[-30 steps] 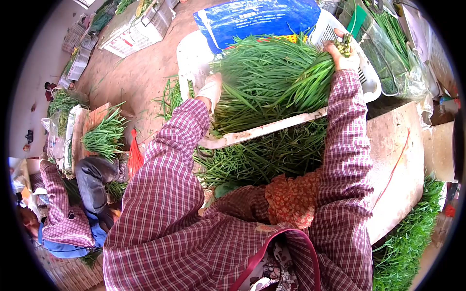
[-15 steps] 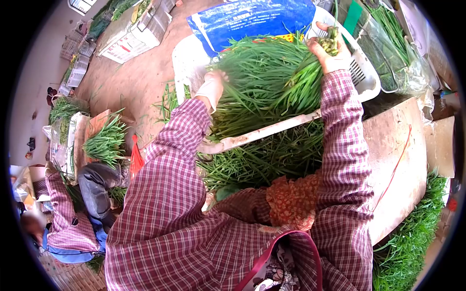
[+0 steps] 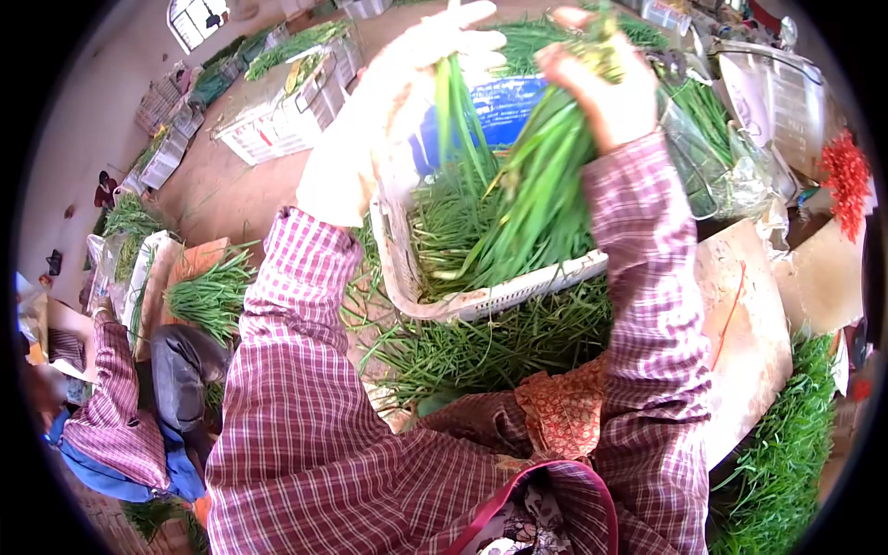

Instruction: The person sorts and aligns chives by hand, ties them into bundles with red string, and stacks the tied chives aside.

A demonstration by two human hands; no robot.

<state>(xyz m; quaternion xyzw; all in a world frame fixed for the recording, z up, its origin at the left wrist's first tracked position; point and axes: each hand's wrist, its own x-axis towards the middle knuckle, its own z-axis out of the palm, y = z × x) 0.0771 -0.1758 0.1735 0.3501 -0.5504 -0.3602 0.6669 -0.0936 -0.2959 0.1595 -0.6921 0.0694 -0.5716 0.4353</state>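
Observation:
My right hand [image 3: 606,79] is raised over the white basket [image 3: 481,302], closed round the pale stem ends of a bunch of green leafy stalks [image 3: 546,176]. Its leaves hang down into the basket, blurred. Up and to the left, my left hand [image 3: 449,42], in a pale glove, is held high with several long green blades [image 3: 455,111] hanging at its fingers. More stalks lie inside the basket, and a blue printed bag [image 3: 513,111] shows behind the raised hands.
Loose greens [image 3: 518,347] lie below the basket. A brown board [image 3: 749,324] stands at the right, beside a heap of greens [image 3: 786,453]. A co-worker [image 3: 116,430] sits at the left near a bundle of stalks [image 3: 208,291]. White crates [image 3: 287,120] stand farther back.
Both hands have risen from the basket. The bunch in my right hand now hangs more upright, and blades hang at my left hand. The view has shifted, showing more of the background.

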